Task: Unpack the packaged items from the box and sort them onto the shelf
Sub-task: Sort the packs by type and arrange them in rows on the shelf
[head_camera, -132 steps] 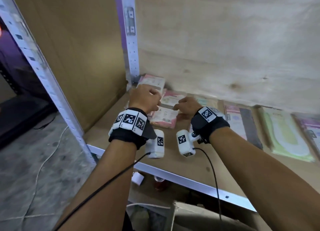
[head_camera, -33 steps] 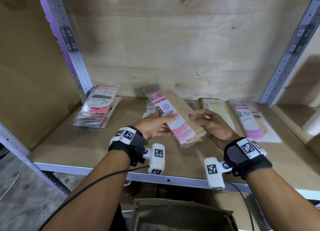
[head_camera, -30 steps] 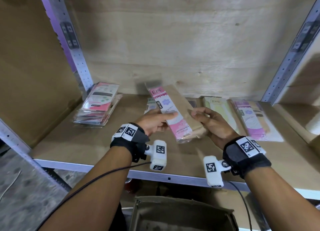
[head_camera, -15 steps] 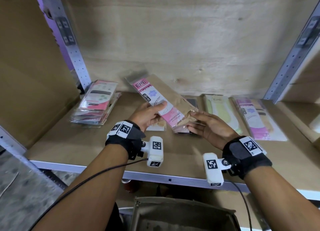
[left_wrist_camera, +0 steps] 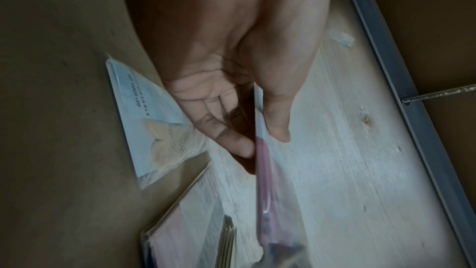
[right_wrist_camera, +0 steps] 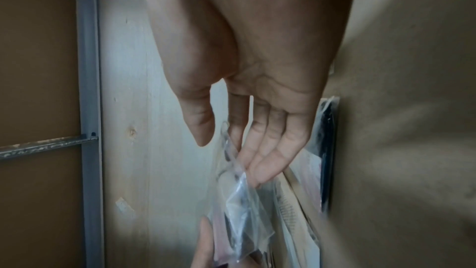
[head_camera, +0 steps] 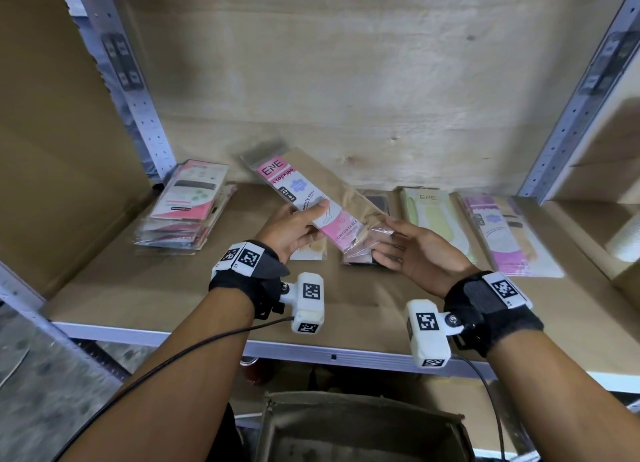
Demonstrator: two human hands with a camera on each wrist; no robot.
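Above the shelf (head_camera: 138, 288), the stocking packet (head_camera: 343, 226) has swung leftward, left hand (head_camera: 287, 229) pinching it, right hand (head_camera: 422, 250) slack beneath.

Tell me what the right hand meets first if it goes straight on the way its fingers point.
The pink stocking packet: the right hand points left at its clear lower end, fingertips apparently touching it. Beyond that is the left hand, gripping the packet.

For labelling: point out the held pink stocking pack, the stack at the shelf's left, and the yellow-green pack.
pink stocking pack (head_camera: 343, 219): head view, printed pink card.
stack (head_camera: 190, 195): head view, top pack's face.
yellow-green pack (head_camera: 438, 216): head view, its middle.
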